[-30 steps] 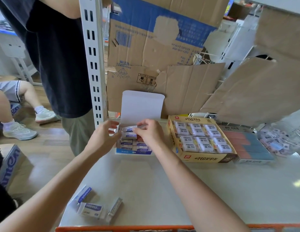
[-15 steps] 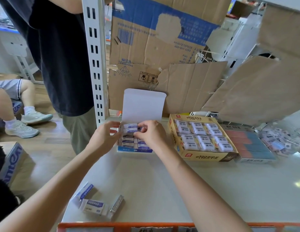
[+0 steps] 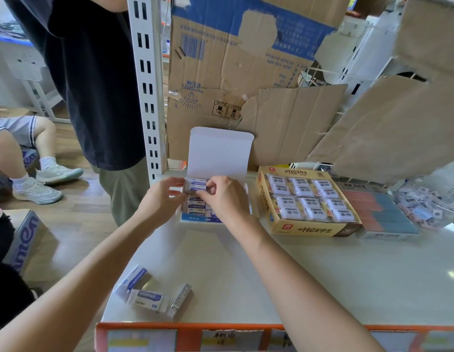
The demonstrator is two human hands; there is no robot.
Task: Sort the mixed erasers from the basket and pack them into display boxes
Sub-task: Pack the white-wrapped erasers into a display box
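Compared with a second before, both hands had shifted a little toward the far end of the white display box. The blue-and-white eraser, which had sat tilted above the rows, now lay nearly level in the last row under the raised lid. The right hand pinched its right end between thumb and forefinger. The left hand had its fingers curled round the left end, at the box wall. I judged that this eraser was almost seated and that the box was close to full, though the right hand hid its right half. All of this stood on the pale desk. Of the containers, the yellow display box was the largest. It lay just beside the white one, open, with two layers of wrapped 2B erasers in neat rows. Touching its right side was a flat box of pink-and-blue erasers, apparently packed full. At the far right edge, the clear basket was only partly in view and held a loose heap of small mixed erasers, so sorting was not finished. Near the front-left of the desk, well apart from the boxes, three loose erasers of the blue-and-white kind waited, probably next for the white box.
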